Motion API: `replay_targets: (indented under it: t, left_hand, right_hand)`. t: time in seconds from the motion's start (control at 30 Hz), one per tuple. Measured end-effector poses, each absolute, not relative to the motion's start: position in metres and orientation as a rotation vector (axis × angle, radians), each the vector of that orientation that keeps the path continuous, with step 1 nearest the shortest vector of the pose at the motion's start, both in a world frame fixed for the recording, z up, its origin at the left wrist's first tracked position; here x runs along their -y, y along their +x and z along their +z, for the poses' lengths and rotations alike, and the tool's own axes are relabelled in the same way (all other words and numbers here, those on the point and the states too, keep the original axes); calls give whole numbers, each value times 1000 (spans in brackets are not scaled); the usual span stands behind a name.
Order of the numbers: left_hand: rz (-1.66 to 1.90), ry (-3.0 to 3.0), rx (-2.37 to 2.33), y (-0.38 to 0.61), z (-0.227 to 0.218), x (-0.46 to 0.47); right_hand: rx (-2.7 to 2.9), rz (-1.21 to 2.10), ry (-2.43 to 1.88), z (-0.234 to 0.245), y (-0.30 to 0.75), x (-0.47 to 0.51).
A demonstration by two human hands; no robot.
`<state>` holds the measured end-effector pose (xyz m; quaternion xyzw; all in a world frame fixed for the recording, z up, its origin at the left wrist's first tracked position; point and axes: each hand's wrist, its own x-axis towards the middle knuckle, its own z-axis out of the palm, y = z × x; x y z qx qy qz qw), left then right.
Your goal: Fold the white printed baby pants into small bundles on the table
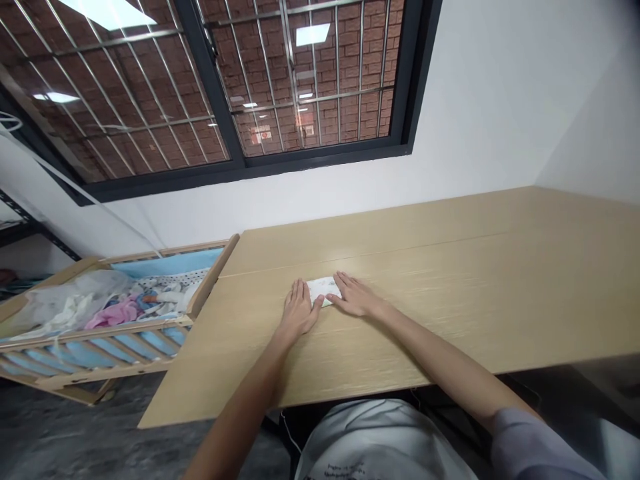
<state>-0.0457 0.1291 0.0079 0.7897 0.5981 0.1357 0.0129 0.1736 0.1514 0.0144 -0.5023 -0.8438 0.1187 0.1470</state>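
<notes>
The left hand (300, 309) and right hand (356, 297), both flat and unclenched, touch opposite ends of a small white patterned cloth (323, 287), nearer the left edge of the table (450, 293) than the right.

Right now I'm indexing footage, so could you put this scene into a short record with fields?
Surface: pale wood-look table
Item: small white piece, faintly marked; cloth or paper, cannot tell
Left hand: palm down, fingers extended, at the item's left edge
Right hand: palm down, fingers extended, at its right edge
Beside table, left: wooden crib holding pink fabric and other cloths
Behind: barred window facing brick
</notes>
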Motion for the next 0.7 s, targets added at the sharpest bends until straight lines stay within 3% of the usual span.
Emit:
replay_targets:
  t: [0.3,0.7]
  left_hand:
    - [577,2696,-1487,-69,40,-122]
    - [722,2609,-1563,-63,32,-128]
  right_hand:
    - [2447,260,-1161,35,188,-145]
    - [2362,197,-1179,20,178,-151]
